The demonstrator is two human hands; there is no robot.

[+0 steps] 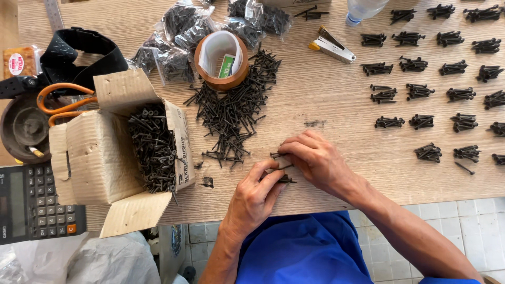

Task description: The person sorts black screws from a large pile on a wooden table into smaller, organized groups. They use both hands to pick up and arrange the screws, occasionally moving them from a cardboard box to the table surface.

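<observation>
Table under loose screws

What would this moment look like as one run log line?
left hand: holds screws | right hand: pinches screw | loose pile: beside hands | box: open

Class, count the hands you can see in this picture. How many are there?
2. The left hand pinches black screws at the near edge of the table; the right hand holds more just beyond it. None seems hidden.
</observation>
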